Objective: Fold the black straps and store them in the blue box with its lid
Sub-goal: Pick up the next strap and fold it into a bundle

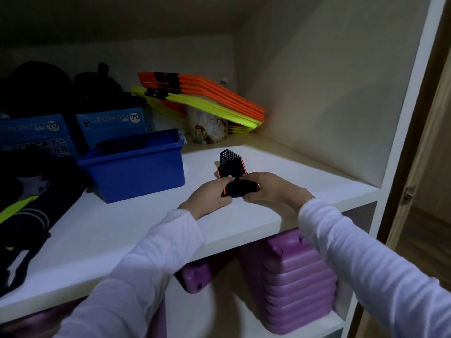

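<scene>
A black strap (231, 168) with orange edges lies partly folded on the white shelf (146, 228). Its far end, striped white, sticks up away from me. My left hand (210, 196) presses on the strap's near left side and my right hand (268, 187) grips its near right side, both with fingers on the folded bundle. The blue box (136, 167) stands open, without a lid, just left of the strap, about a hand's width from my left hand. What is inside it stays hidden in shadow.
Two blue "Lucky Star" cartons (109, 123) sit behind the box. Orange and yellow flat hurdles (207, 96) lean in the back corner over a wrapped cup (210, 128). Dark clothing (24, 203) lies at the left. Purple containers (288, 276) fill the lower shelf.
</scene>
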`<state>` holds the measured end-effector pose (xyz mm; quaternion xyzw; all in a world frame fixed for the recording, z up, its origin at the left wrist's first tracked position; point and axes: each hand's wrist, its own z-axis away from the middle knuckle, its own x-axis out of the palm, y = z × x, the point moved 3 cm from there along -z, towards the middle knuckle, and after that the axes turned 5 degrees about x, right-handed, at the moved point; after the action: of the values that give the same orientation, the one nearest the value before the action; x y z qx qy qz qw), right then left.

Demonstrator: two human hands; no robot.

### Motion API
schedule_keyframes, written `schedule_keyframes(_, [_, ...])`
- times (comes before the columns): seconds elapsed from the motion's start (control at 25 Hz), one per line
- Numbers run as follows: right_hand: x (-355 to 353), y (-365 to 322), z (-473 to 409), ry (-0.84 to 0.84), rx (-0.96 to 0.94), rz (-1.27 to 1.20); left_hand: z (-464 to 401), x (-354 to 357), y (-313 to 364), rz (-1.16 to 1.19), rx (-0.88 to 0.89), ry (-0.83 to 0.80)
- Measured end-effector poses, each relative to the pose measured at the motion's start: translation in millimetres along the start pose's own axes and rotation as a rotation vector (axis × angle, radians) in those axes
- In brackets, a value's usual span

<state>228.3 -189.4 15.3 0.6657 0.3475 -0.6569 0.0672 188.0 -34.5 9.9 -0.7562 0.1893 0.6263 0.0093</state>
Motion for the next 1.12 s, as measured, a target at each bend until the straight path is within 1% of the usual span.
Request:
schedule_keyframes(0.04, [0,-1,0,0.032,-0.009,0.01,-1,-1,0,-0.008,-0.006,0.042])
schedule_keyframes(0.08, [0,-3,0,0.064,-0.016,0.013,0,-1,-1,0.037,-0.022,0.084])
schedule_keyframes(0.16, [-1,-2,2,0.105,-0.014,-0.016,1,-2,-4,0.218,-0.064,0.155])
schedule_keyframes(0.24, [-4,-1,5,0.138,-0.002,-0.086,4,-3,-5,0.343,-0.105,0.188])
schedule_keyframes(0.36, [-9,3,8,0.193,0.044,-0.305,10,-8,-4,0.633,-0.211,0.236])
schedule_keyframes(0.44, [-10,5,9,0.167,0.089,-0.533,13,-12,-1,0.822,-0.284,0.244])
schedule_keyframes(0.48, [-8,6,9,0.134,0.122,-0.612,12,-13,1,0.868,-0.319,0.222])
schedule_keyframes(0.56, [-3,6,8,0.077,0.196,-0.622,13,-14,8,0.896,-0.383,0.157])
schedule_keyframes(0.64, [-1,6,7,0.06,0.258,-0.548,10,-13,11,0.89,-0.438,0.147])
schedule_keyframes(0.72, [-1,6,7,0.037,0.304,-0.532,7,-12,11,0.855,-0.47,0.149])
schedule_keyframes(0.88, [0,8,2,0.037,0.329,-0.564,4,-12,8,0.798,-0.517,0.168])
schedule_keyframes(1.12, [1,3,-4,0.063,0.344,-0.403,8,-12,10,0.91,-0.551,0.172])
